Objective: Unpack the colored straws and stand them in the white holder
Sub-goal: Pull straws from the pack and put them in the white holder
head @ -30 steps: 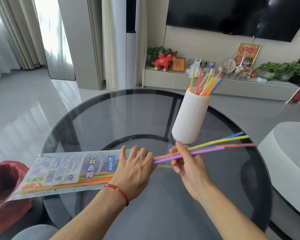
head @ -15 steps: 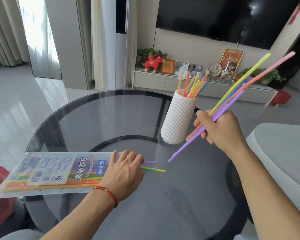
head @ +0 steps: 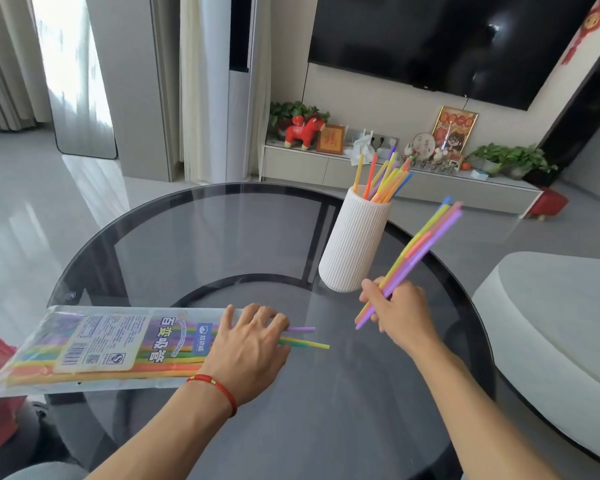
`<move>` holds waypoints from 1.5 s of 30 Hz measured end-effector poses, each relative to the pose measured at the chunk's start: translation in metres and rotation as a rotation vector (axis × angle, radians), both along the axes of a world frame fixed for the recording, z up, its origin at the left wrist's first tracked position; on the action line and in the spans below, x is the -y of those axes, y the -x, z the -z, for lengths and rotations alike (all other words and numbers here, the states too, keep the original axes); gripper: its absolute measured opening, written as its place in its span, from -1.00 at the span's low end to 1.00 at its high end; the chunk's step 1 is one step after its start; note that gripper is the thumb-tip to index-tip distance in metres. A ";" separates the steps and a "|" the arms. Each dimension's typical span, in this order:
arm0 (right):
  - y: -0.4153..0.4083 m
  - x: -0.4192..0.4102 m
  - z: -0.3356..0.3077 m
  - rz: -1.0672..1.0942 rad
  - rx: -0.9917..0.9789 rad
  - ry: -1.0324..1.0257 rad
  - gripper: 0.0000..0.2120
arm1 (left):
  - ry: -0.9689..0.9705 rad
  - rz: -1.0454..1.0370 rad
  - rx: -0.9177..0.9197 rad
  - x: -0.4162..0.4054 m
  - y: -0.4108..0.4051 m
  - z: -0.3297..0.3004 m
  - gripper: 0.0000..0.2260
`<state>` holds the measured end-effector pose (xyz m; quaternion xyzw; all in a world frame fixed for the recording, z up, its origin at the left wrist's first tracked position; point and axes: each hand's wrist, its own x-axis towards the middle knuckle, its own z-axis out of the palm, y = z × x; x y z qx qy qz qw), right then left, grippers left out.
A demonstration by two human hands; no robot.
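Since half a second ago, the bundle of straws point(head: 417, 251) in the right hand point(head: 397, 311) has come lower, and its upper ends now point up and away, to the right of the white holder point(head: 352, 244). This hand is closed around the lower part of the bundle. Just to its left stands the holder on the glass surface point(head: 194, 244), with other straws point(head: 383, 180) already inside. The left hand point(head: 248, 348) lies flat, fingers spread, on the open end of the plastic package point(head: 94, 348). Two straw ends point(head: 305, 337) stick out beyond its fingertips.
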<state>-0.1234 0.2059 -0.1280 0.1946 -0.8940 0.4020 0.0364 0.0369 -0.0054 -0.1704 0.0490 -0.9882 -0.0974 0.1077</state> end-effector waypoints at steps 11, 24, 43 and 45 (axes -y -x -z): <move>0.018 0.010 -0.041 0.110 0.202 0.662 -0.67 | -0.307 0.094 -0.228 -0.006 0.011 -0.013 -0.77; 0.067 0.051 -0.146 0.257 -0.174 0.451 -0.72 | -0.316 0.078 -0.309 -0.003 0.003 -0.018 -0.76; 0.072 0.060 -0.182 0.167 -0.320 0.196 -0.72 | -0.330 0.046 -0.244 0.002 0.004 -0.015 -0.71; 0.070 0.058 -0.179 0.142 -0.447 0.139 -0.78 | -0.307 0.057 -0.249 0.004 0.003 -0.017 -0.71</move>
